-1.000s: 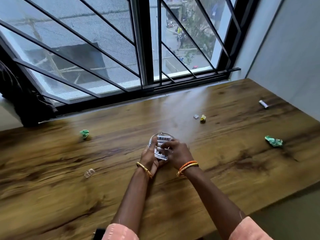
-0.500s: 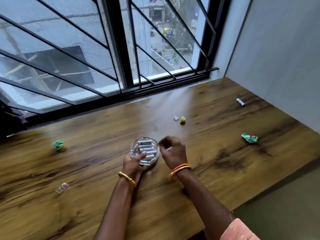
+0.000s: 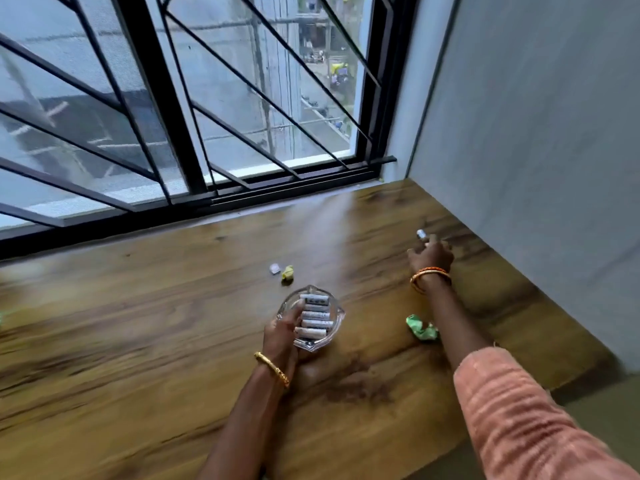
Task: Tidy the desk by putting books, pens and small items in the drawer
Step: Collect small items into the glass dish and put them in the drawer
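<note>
My left hand grips a clear glass dish at its near-left rim, thumb over the edge; several white batteries lie side by side in it. My right hand is stretched out over the wooden desk toward the right wall, fingers spread, its fingertips just short of a loose white battery. Whether a fingertip touches that battery is blurred. A crumpled green wrapper lies beside my right forearm.
A small yellow crumpled wrapper and a tiny pale piece lie just beyond the dish. A barred window runs along the desk's far edge. A grey wall closes the right side.
My right hand left the dish and reached far right toward the loose battery. The view swung right, so the left wrapper and clear clip dropped out of sight. My left hand kept hold of the dish.
</note>
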